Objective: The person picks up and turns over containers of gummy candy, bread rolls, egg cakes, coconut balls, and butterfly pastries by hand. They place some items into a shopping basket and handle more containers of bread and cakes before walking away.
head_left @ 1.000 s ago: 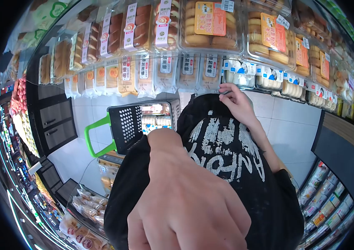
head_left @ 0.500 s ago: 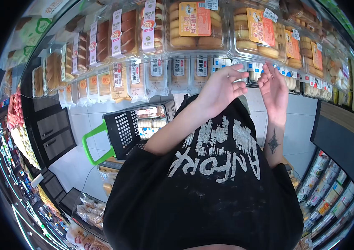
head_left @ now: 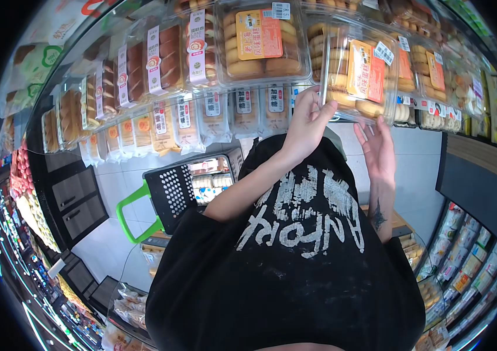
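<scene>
A clear plastic box of round sponge cakes [head_left: 336, 73] with an orange and pink label is tilted at the shelf's front edge. My left hand [head_left: 310, 124] grips its lower left corner, thumb on the near side and the other fingers partly hidden behind. At the bottom edge, my right hand [head_left: 379, 153] supports the box with thumb and fingertips, palm up. Beside it on the left sits a similar cake box [head_left: 295, 50]. Boxed cake rolls [head_left: 163, 58] with lilac bands stand further left.
Bagged bread [head_left: 213, 111] lines the shelf below. A black shopping basket [head_left: 169, 190] with a green handle [head_left: 125, 210] stands on the floor to my left, packages inside. Dark drawers [head_left: 76, 202] are at far left; packaged goods [head_left: 465, 263] fill a rack at lower right.
Both hands were empty below the shelf edge. Now they hold the cake box, which is lifted and tilted toward me, showing another box of cakes behind it.
</scene>
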Demonstrator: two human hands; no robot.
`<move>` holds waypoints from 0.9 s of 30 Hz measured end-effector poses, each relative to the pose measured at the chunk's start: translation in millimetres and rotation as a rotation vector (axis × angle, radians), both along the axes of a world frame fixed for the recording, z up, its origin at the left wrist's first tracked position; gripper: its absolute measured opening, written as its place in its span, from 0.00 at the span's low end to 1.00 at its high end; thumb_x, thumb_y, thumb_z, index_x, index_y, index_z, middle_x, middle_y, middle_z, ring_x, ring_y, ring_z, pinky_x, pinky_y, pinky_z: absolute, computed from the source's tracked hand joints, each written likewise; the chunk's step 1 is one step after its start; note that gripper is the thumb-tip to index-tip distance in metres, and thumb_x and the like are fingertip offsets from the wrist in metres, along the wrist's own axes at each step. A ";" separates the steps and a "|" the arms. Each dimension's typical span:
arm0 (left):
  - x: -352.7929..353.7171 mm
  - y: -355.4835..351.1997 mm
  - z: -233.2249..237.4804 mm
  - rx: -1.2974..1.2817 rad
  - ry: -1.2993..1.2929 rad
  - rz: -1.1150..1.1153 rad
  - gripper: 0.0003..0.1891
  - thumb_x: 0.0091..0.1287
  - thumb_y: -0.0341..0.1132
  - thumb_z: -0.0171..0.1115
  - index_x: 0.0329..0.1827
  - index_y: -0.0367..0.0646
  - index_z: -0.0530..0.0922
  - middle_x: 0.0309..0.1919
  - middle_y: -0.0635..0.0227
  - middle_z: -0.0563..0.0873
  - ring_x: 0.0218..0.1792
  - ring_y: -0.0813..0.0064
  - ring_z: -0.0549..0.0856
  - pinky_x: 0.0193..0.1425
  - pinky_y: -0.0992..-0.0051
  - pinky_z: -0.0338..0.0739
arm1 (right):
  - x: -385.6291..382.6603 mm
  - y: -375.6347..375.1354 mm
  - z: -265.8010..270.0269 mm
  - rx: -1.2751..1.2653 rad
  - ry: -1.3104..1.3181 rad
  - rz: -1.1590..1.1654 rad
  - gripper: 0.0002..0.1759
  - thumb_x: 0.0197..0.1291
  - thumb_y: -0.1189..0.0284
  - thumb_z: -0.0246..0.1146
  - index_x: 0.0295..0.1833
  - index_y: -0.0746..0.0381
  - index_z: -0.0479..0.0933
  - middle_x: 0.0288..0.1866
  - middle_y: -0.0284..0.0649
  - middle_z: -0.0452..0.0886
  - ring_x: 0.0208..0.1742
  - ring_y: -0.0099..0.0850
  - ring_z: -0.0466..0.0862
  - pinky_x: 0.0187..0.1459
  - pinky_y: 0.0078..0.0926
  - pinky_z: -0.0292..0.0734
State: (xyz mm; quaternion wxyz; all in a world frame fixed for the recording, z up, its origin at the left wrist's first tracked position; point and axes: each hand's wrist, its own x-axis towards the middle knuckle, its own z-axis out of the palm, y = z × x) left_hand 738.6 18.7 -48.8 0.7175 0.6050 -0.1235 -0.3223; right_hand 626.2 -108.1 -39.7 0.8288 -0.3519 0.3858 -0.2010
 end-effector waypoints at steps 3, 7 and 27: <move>-3.3 4.1 7.6 -0.089 -0.281 0.035 0.08 0.60 0.33 0.61 0.32 0.42 0.70 0.45 0.62 0.74 0.54 0.75 0.70 0.54 0.76 0.65 | -19.3 -2.4 -11.5 0.070 -0.098 0.110 0.22 0.59 0.67 0.57 0.56 0.64 0.63 0.54 0.40 0.69 0.54 0.32 0.71 0.56 0.32 0.68; 12.9 20.2 27.9 -0.270 -0.487 -0.165 0.11 0.51 0.29 0.69 0.30 0.41 0.72 0.58 0.54 0.68 0.62 0.62 0.65 0.59 0.69 0.65 | -31.4 0.5 -13.6 -0.023 -0.205 0.369 0.28 0.57 0.76 0.58 0.63 0.64 0.57 0.58 0.44 0.67 0.60 0.38 0.68 0.59 0.37 0.64; -5.7 6.4 -1.6 -0.234 0.127 -0.136 0.04 0.64 0.29 0.54 0.38 0.43 0.69 0.60 0.61 0.62 0.60 0.72 0.66 0.61 0.74 0.61 | -11.2 -31.5 2.9 -0.224 -0.056 0.132 0.20 0.61 0.70 0.52 0.56 0.67 0.63 0.52 0.40 0.71 0.50 0.29 0.73 0.53 0.29 0.67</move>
